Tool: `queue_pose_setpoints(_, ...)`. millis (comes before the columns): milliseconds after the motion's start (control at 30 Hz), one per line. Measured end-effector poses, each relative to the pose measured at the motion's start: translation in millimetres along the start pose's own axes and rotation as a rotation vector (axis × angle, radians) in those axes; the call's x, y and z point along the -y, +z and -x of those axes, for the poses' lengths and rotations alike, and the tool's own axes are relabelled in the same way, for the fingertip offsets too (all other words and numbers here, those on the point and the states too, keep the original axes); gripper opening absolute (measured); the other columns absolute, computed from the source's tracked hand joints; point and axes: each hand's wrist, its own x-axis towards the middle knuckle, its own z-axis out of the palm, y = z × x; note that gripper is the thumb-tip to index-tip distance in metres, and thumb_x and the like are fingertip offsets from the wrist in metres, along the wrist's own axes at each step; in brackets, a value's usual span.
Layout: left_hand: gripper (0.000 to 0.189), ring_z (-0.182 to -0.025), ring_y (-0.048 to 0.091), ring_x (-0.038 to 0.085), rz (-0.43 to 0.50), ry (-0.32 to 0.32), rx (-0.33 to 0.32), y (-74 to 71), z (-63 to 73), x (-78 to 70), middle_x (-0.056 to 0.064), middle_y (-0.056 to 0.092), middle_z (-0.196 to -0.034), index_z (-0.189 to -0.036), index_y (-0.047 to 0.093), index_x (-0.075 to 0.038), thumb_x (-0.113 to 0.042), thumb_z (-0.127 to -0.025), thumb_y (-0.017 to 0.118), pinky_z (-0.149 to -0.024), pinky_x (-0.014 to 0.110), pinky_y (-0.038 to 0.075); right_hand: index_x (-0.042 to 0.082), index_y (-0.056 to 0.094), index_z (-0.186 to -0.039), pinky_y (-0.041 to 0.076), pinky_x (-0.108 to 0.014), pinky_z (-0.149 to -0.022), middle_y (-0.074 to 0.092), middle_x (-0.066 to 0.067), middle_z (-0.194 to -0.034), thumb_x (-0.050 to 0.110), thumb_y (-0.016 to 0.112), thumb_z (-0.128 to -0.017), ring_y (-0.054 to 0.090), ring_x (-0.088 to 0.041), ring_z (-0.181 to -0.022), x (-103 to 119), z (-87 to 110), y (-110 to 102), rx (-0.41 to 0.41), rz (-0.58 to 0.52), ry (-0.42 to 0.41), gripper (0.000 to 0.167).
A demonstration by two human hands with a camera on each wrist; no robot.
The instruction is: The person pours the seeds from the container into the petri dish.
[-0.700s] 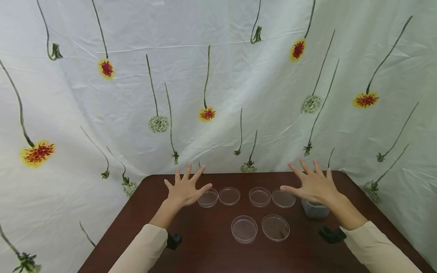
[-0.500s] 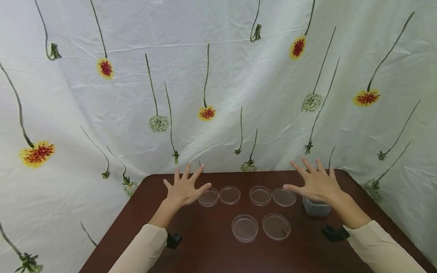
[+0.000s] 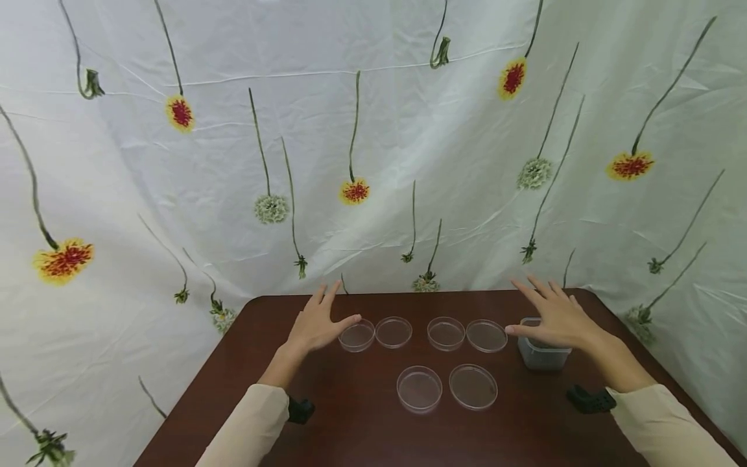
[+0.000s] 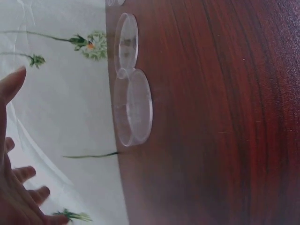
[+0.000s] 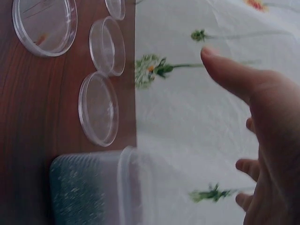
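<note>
Over counter (image 3: 350, 415), left hand (image 3: 314, 326) near petri dishes (image 3: 358, 338) and right hand (image 3: 559, 322) near plastic tub (image 3: 544, 359), both empty, fingers (image 4: 24, 174) spread

Table (image 3: 350, 425), 6 o'clock in the head view: dark wood-look top, streaked grain, low sheen; finely rough at 2 o'clock in the left wrist view. Shallow dishes (image 3: 419, 389), 6 to 4 o'clock: clear, smooth, glossy; plastic or glass cannot be told. Tub (image 3: 543, 359), 4 o'clock: semi-clear plastic in appearance, smooth wall. Backdrop (image 3: 391, 130), 12 o'clock: printed cloth, creased, satin sheen. Sleeves (image 3: 251, 421), 7 and 4 o'clock: matt cloth. Wrist band (image 3: 591, 400), 4 o'clock: black, matt.
</note>
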Motion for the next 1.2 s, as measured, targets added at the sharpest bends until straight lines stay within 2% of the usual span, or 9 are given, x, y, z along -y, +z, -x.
queue_pose_setpoints(100, 0.108, -0.149, 0.023, 0.050, 0.103, 0.036, -0.012, 6.4, -3.6, 9.9, 0.027, 0.019, -0.166, -0.167, 0.017, -0.014, -0.061, -0.088, 0.074, -0.109, 0.073, 0.029, 0.010, 0.029, -0.164, 0.023, -0.085, -0.099, 0.024, -0.034, -0.160, 0.057, 0.077, -0.087, 0.020, -0.063, -0.142, -12.6, 2.4, 4.0, -0.021, -0.064, -0.034, 0.101)
queue_pose_setpoints(233, 0.114, -0.150, 0.024, 0.047, 0.240, 0.025, 0.011, 17.1, -8.3, 24.0, 0.026, 0.024, -0.165, -0.165, 0.020, -0.004, -0.048, -0.083, 0.086, -0.113, 0.067, 0.029, 0.003, 0.033, -0.160, 0.031, -0.080, -0.098, 0.028, -0.034, -0.158, 0.048, 0.081, -0.087, 0.027, -0.059, -0.141, -27.7, 5.5, 8.8, -0.050, -0.148, -0.046, 0.099)
queue_pose_setpoints(333, 0.116, -0.149, 0.025, 0.047, 0.316, -0.013, 0.038, 28.5, -12.0, 33.4, 0.027, 0.027, -0.164, -0.163, 0.023, 0.001, -0.042, -0.079, 0.091, -0.115, 0.064, 0.028, 0.001, 0.033, -0.160, 0.032, -0.079, -0.098, 0.029, -0.033, -0.158, 0.046, 0.082, -0.088, 0.029, -0.058, -0.140, -37.3, 8.4, 12.3, -0.060, -0.194, -0.031, 0.098)
queue_pose_setpoints(400, 0.116, -0.149, 0.026, 0.047, 0.375, -0.045, 0.059, 36.0, -13.1, 38.8, 0.027, 0.027, -0.163, -0.162, 0.024, 0.001, -0.038, -0.078, 0.093, -0.114, 0.064, 0.029, 0.000, 0.031, -0.160, 0.033, -0.079, -0.098, 0.029, -0.034, -0.158, 0.045, 0.082, -0.088, 0.030, -0.059, -0.140, -42.4, 10.7, 15.4, -0.056, -0.222, -0.010, 0.099)
queue_pose_setpoints(600, 0.111, -0.148, 0.027, 0.049, 0.563, -0.115, 0.118, 52.3, -13.1, 49.7, 0.026, 0.028, -0.164, -0.163, 0.022, 0.000, -0.024, -0.081, 0.092, -0.112, 0.064, 0.033, -0.001, 0.024, -0.162, 0.034, -0.080, -0.096, 0.024, -0.038, -0.159, 0.040, 0.083, -0.087, 0.028, -0.062, -0.139, -56.5, 20.1, 30.6, -0.011, -0.348, 0.058, 0.104)
queue_pose_setpoints(833, 0.111, -0.148, 0.027, 0.048, 0.611, -0.130, 0.171, 65.7, -14.0, 53.4, 0.025, 0.033, -0.161, -0.163, 0.023, 0.000, -0.022, -0.079, 0.094, -0.112, 0.064, 0.033, 0.002, 0.011, -0.165, 0.027, -0.080, -0.101, 0.016, -0.035, -0.162, 0.028, 0.081, -0.091, 0.015, -0.062, -0.144, -74.2, 33.4, 53.1, 0.056, -0.609, 0.141, 0.105)
queue_pose_setpoints(967, 0.109, -0.148, 0.026, 0.047, 0.628, -0.137, 0.181, 69.4, -15.7, 56.8, 0.022, 0.035, -0.162, -0.163, 0.025, -0.003, -0.024, -0.080, 0.093, -0.113, 0.064, 0.031, 0.006, 0.001, -0.166, 0.021, -0.082, -0.103, 0.008, -0.034, -0.164, 0.021, 0.079, -0.093, 0.010, -0.061, -0.146, -81.7, 37.0, 63.7, 0.056, -0.762, 0.181, 0.108)
queue_pose_setpoints(1100, 0.106, -0.149, 0.026, 0.046, 0.649, -0.161, 0.168, 69.1, -15.0, 60.5, 0.020, 0.036, -0.162, -0.163, 0.027, -0.004, -0.021, -0.081, 0.092, -0.114, 0.064, 0.030, 0.012, -0.009, -0.166, 0.016, -0.078, -0.108, 0.007, -0.033, -0.165, 0.014, 0.073, -0.097, 0.011, -0.059, -0.147, -87.6, 35.4, 75.1, 0.045, -0.950, 0.191, 0.108)
queue_pose_setpoints(1200, 0.105, -0.149, 0.026, 0.047, 0.648, -0.162, 0.170, 69.7, -15.7, 60.2, 0.021, 0.036, -0.162, -0.162, 0.028, -0.003, -0.020, -0.080, 0.093, -0.114, 0.064, 0.029, 0.010, -0.012, -0.165, 0.016, -0.074, -0.111, 0.010, -0.034, -0.164, 0.010, 0.070, -0.099, 0.011, -0.057, -0.148, -91.6, 37.1, 80.7, 0.034, -1.024, 0.190, 0.105)
